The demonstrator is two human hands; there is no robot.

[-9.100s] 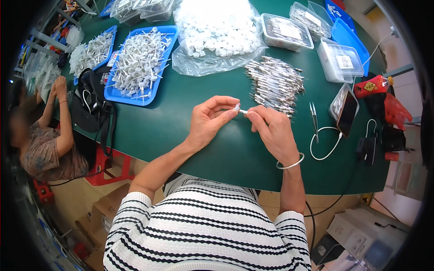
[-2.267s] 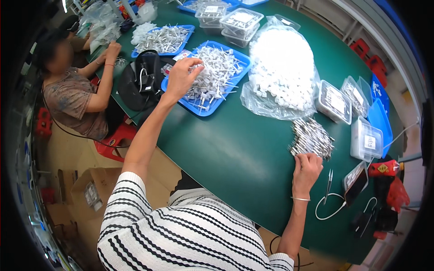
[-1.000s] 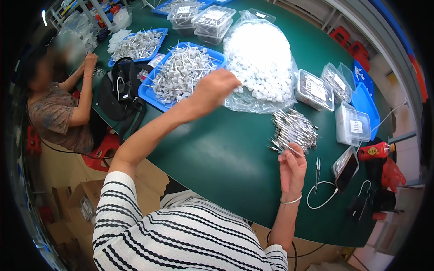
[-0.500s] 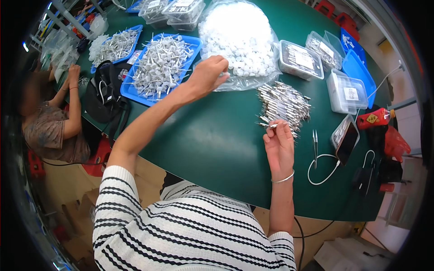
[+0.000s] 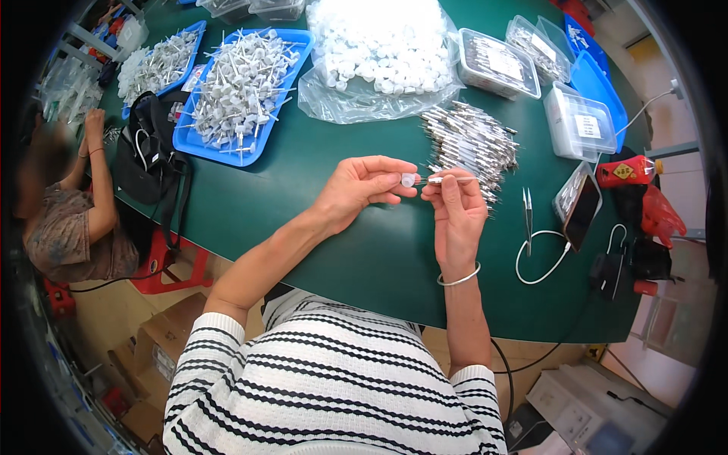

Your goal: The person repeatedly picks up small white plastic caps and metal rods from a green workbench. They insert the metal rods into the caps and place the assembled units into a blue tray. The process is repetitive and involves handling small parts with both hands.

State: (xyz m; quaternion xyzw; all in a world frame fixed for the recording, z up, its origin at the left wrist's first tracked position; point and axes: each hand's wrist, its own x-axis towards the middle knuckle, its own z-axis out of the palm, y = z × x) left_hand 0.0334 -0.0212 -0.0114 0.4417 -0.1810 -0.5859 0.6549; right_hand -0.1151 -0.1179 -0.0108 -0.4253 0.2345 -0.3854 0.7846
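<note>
Centre of frame, white cap (image 5: 408, 180) partly covered by left hand (image 5: 362, 187); metal pin (image 5: 434, 180) partly lost behind right hand (image 5: 458, 216); whether cap and pin touch, too small to tell; top edge slicing plastic bag (image 5: 334, 108) and clear boxes (image 5: 277, 9); upper right, white label (image 5: 586, 126) unreadable; far left, co-worker's head (image 5: 47, 163) blurred; bottom edge cropping striped sweater (image 5: 334, 371).

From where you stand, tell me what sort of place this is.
Probably a workshop or factory room for small parts. A large green table bears a blue tray piled with pale-headed pieces, a heap of thin metallic parts and a clear bag of small white caps.
</note>
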